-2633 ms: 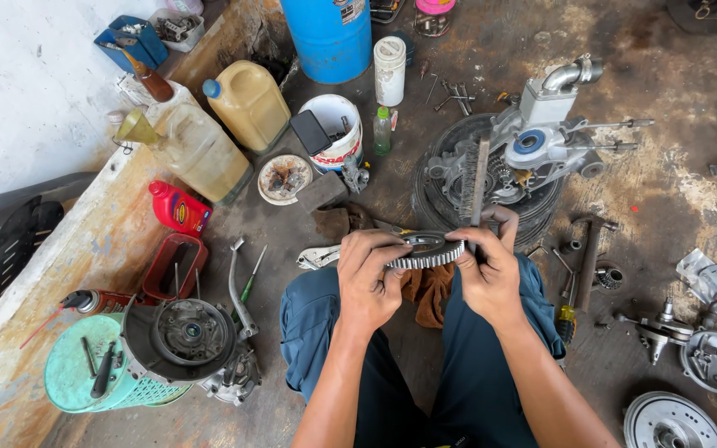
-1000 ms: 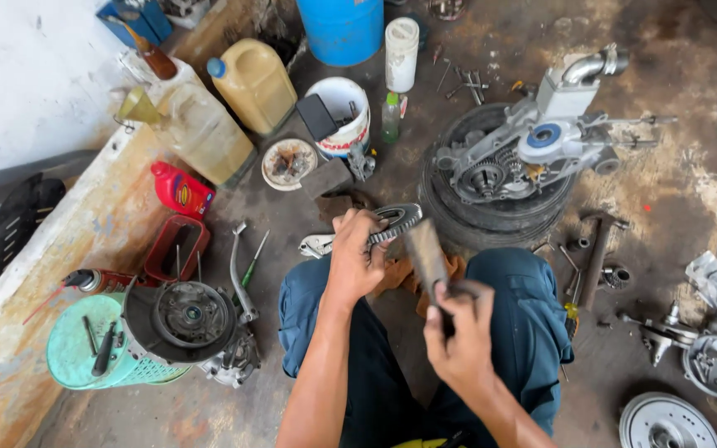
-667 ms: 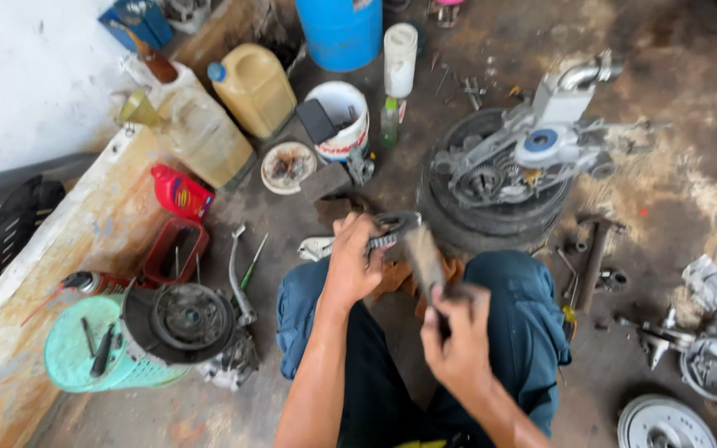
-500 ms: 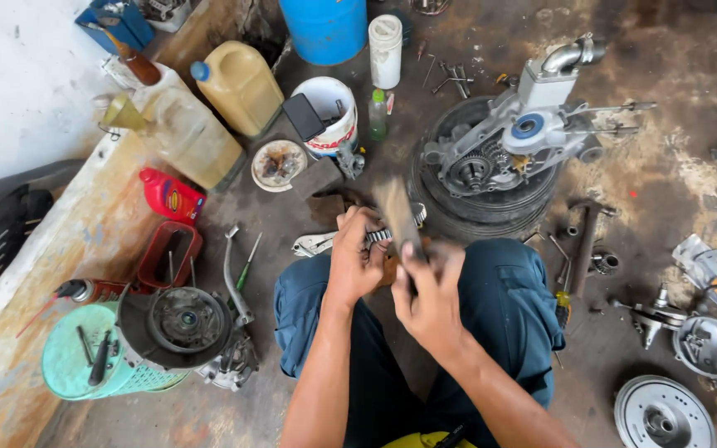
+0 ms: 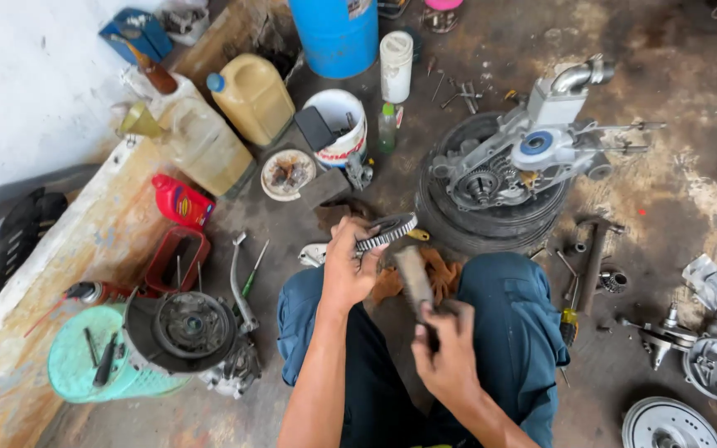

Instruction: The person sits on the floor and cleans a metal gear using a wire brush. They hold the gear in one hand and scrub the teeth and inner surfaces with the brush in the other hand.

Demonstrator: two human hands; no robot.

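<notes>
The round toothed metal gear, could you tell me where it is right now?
Head view, centre: the round toothed metal gear is held in the left hand, above the knees.

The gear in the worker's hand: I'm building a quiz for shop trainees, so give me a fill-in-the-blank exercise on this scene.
1. The left hand holds a toothed ____ by its rim.
2. The right hand grips a flat file whose tip points toward the ____.
3. The engine casing rests on a stack of black ____.
4. The yellow jerrycan has a ____ cap.

Missing words: gear; gear; tyres; blue
</notes>
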